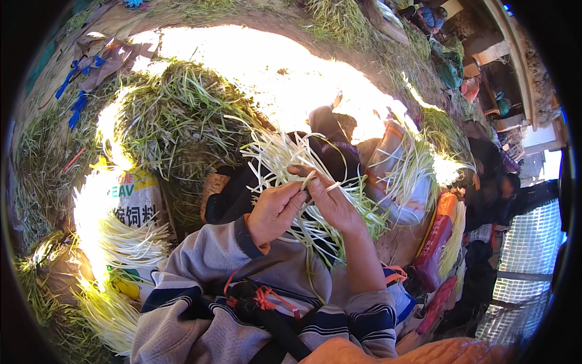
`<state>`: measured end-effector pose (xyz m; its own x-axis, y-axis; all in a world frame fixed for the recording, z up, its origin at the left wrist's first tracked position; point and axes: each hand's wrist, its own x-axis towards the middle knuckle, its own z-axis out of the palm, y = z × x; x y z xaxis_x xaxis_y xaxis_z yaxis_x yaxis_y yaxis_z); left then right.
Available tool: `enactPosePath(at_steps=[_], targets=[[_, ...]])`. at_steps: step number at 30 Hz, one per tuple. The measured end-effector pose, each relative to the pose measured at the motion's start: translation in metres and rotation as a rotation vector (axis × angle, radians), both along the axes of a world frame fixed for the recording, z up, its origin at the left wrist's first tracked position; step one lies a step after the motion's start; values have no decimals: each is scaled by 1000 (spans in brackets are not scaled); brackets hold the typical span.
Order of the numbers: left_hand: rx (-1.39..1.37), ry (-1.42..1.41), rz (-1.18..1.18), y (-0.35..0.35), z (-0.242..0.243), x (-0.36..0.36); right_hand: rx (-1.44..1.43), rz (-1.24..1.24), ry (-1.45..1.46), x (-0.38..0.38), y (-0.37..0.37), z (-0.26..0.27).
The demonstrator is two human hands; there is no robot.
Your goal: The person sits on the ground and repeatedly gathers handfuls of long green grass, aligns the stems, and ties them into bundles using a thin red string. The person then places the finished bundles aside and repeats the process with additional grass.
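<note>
My left hand (275, 214) and my right hand (335, 202) meet in front of my lap, thumbs and fingers pinched together. Between the fingertips runs a thin pale stalk (308, 180), bent where both hands grip it. Beneath and behind the hands, a loose bunch of long white-to-green plant stalks (273, 152) spreads across my dark-clothed legs. Its white ends point up and left, and greener parts hang to the lower right. The right palm and some fingers are hidden, so I cannot tell whether more stalks lie inside that hand.
A heap of green leaf trimmings (182, 113) rises ahead on the left. Pale stalks (132, 241) rest on a printed feed sack (148, 193). More stalks drape over a white woven sack (402, 200) at right. A person in dark clothing (486, 177) sits farther right. Blue ties (78, 109) lie upper left.
</note>
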<state>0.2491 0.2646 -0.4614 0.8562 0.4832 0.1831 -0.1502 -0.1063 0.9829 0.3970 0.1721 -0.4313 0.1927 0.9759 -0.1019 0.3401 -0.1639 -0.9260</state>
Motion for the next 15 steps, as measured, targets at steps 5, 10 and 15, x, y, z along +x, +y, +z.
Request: enactPosePath(at_steps=[5, 10, 15], targets=[[-4, -65, -68, 3, -14, 5, -61, 17, 190, 3, 2, 1], [-103, 11, -184, 8, -10, 2, -54, -34, 347, -5, 5, -8], [-708, -227, 11, -1, 2, -5, -1, 111, 541, -11, 6, -12]])
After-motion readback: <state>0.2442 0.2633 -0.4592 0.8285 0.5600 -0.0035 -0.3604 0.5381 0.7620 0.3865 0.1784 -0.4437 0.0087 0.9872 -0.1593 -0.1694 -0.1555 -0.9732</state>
